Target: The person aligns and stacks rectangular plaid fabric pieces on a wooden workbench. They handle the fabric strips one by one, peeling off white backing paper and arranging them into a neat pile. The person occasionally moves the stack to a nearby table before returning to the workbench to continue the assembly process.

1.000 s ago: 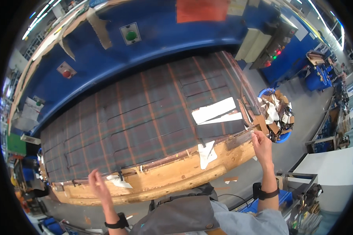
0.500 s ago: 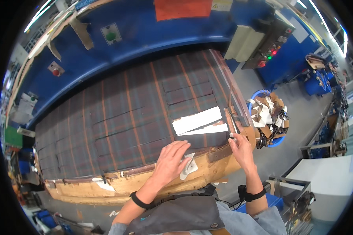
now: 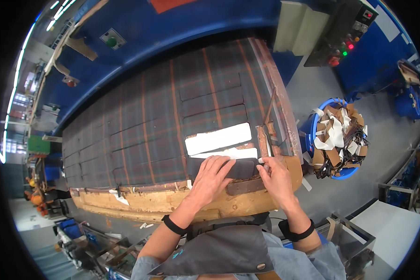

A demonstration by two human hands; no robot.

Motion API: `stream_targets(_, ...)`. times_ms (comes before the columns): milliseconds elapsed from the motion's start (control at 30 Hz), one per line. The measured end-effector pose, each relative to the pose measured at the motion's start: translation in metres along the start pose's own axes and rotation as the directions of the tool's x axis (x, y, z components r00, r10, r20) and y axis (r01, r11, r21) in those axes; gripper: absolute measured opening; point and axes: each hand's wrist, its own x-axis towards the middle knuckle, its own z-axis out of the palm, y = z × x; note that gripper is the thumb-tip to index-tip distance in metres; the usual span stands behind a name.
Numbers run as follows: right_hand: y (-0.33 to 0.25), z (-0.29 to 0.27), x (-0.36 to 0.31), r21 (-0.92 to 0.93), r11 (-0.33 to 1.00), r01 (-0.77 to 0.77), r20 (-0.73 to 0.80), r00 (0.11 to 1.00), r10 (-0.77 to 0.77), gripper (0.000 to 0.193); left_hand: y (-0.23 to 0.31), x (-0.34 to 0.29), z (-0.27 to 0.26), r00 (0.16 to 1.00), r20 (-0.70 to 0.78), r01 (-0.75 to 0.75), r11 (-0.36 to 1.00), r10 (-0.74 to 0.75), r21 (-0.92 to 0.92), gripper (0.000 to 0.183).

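Head view: at one dark piece [image 3: 242, 169] on the bench [image 3: 158, 203], my left hand [image 3: 210, 181] lies wide at 9 o'clock, my right hand [image 3: 277, 181] is narrow at 3 o'clock; I can't tell if it grips. Two white strips [image 3: 218, 138] sit at 12 o'clock.

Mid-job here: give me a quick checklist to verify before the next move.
1. Left hand on the dark strip: ok, its fingers spread over the left part.
2. Right hand at that strip's right end: ok; whether it pinches the strip: cannot tell.
3. Upper white strip clear of both hands: ok.
4. Floor free of scraps: not ok, a white scrap lies near the blue tub.
5. Machine idle: cannot tell; the control panel shows red and green lights.
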Motion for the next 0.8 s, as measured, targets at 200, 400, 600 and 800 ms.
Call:
stream_targets(200,0.007,0.002,0.006,0.035,0.994,0.106,-0.025,0.994,-0.105,0.022,0.006,0.005,0.002,0.999,-0.033,0.018,0.999,-0.019,-0.05,0.064)
stream_targets(400,0.0,-0.007,0.008,0.083,0.988,0.132,0.029,0.99,-0.135,0.02,0.005,0.008,0.003,0.999,-0.054,-0.004,0.998,0.001,-0.062,0.073)
stream_targets(600,-0.027,-0.014,0.004,0.155,0.986,0.065,0.137,0.987,-0.087,0.019,0.004,0.009,0.003,0.998,-0.052,-0.023,0.995,0.018,-0.096,0.08)
stream_targets(800,-0.044,-0.015,0.009,0.376,0.926,-0.019,0.222,0.972,-0.07,0.019,-0.002,0.007,-0.02,0.998,0.029,0.058,0.952,-0.052,-0.3,0.079)
